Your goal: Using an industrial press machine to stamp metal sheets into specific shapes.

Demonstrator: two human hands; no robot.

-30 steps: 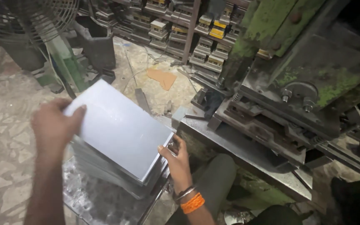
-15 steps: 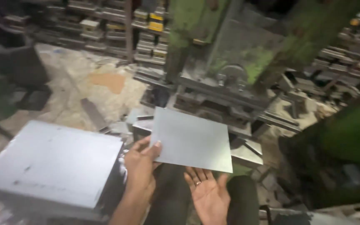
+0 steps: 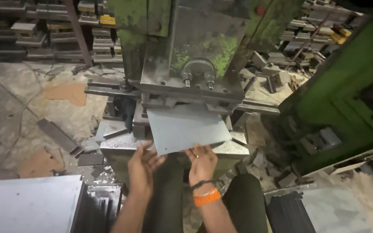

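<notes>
A flat grey metal sheet [image 3: 186, 127] lies on the bed of a green press machine [image 3: 195, 56], its far edge under the ram. My left hand [image 3: 145, 166] touches the sheet's near left corner with fingers spread. My right hand [image 3: 201, 163], with an orange band on the wrist, presses on the sheet's near right edge, fingers flat. The sheet has a small hole near its front corner.
A stack of similar metal sheets [image 3: 31, 205] sits at lower left. Another pile of sheets [image 3: 320, 211] lies at lower right. A second green machine [image 3: 346, 95] stands to the right. Metal scraps litter the floor; shelves of stacked parts [image 3: 44, 26] line the back.
The sheet has gone from the left stack, carried to the right, onto the press bed. Both hands now rest at its near edge; my view has swung toward the press.
</notes>
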